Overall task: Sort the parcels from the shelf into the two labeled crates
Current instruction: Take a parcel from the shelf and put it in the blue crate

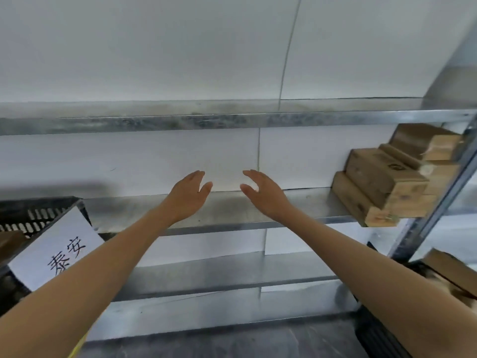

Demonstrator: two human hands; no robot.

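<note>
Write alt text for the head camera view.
Two bare hands, the left hand and right hand, reach open and empty over a metal shelf. A stack of cardboard parcels sits at the shelf's right end; a black crate with a white paper label is at lower left.

both arms outstretched, left hand [189,195] and right hand [265,193] empty, loose.

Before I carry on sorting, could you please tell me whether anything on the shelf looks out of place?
Yes: the boxes at the right end of the shelf are piled crookedly, each turned differently, and the bottom box pokes a corner out past the shelf's front edge.
</note>
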